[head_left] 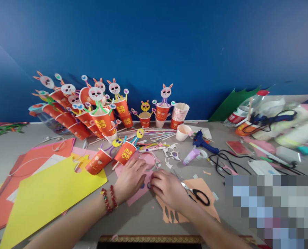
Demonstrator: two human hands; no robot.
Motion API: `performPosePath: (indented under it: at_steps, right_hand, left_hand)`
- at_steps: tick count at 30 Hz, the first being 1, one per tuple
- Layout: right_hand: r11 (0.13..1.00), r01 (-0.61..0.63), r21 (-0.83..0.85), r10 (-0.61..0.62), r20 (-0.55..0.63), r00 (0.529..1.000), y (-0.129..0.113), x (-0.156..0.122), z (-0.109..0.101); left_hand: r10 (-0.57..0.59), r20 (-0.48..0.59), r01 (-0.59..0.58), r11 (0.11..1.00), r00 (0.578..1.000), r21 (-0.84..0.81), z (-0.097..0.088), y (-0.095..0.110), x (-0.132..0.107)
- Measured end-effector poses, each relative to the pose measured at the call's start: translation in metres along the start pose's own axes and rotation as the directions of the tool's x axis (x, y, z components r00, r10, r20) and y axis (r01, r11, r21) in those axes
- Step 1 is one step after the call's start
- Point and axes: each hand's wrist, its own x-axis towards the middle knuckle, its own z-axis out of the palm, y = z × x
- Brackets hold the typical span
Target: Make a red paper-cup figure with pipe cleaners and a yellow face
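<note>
On a sheet of pink paper [133, 197], my left hand [130, 176] lies with its fingers stretched out and slightly bent. A small blue round piece [143, 185] shows by its thumb. My right hand [166, 190] is closed in a pinch over the pink paper's right part; a small roundish edge shows at its fingertips, too hidden to name. Under that wrist lies an orange paper [200, 186] with leaf-shaped cutouts, and scissors with black handles [202, 197] rest on it. Two red paper cups with yellow paper faces, one cup [126, 153] and another cup [99, 161], lean just beyond my left hand.
Red cups with white rabbit faces [95, 93] crowd the back left. A cup stack [180, 114], a blue glue gun [204, 141], a purple glue stick [191, 156] and black cables [229, 160] are right. Yellow paper [52, 193] covers the left. Part of the right is pixelated.
</note>
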Motion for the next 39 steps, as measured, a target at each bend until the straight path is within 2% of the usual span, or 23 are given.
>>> performPosePath:
  at_steps: [3,7,10,16,25,29,34,39]
  right_hand:
    - [0.997,-0.042,0.068,0.051,-0.14,0.989,0.004,0.002,-0.002]
    - [0.973,-0.147,0.18,0.2,-0.328,0.923,0.013,0.002,-0.004]
    - [0.951,-0.152,0.268,0.249,-0.377,0.892,0.017,0.001,-0.002]
    - [0.934,-0.117,0.338,0.258,-0.412,0.874,0.01,0.001,0.003]
    - [0.882,-0.128,0.454,0.316,-0.367,0.875,0.004,0.004,0.002]
    - [0.877,-0.119,0.465,0.333,-0.412,0.848,0.005,0.005,0.001]
    - [0.884,-0.07,0.463,0.272,-0.387,0.881,0.005,0.005,-0.002]
    - [0.866,-0.077,0.493,0.282,-0.356,0.891,0.006,0.002,0.003]
  left_hand:
    - [-0.016,-0.006,0.016,0.998,1.0,0.068,0.005,-0.003,0.01]
    - [-0.031,-0.1,0.019,0.993,0.994,-0.118,0.01,-0.002,0.012]
    - [-0.099,-0.154,0.061,0.969,0.983,-0.238,0.01,0.0,0.009]
    - [-0.098,-0.174,0.054,0.969,0.98,-0.243,0.01,0.003,0.007]
    - [-0.098,-0.185,0.042,0.957,0.978,-0.288,0.011,0.009,0.007]
    - [-0.104,-0.195,0.039,0.949,0.975,-0.312,0.012,0.009,0.007]
    - [-0.119,-0.181,0.051,0.938,0.976,-0.342,0.012,0.013,0.007]
    - [-0.151,-0.181,0.072,0.922,0.972,-0.379,0.011,0.012,0.008]
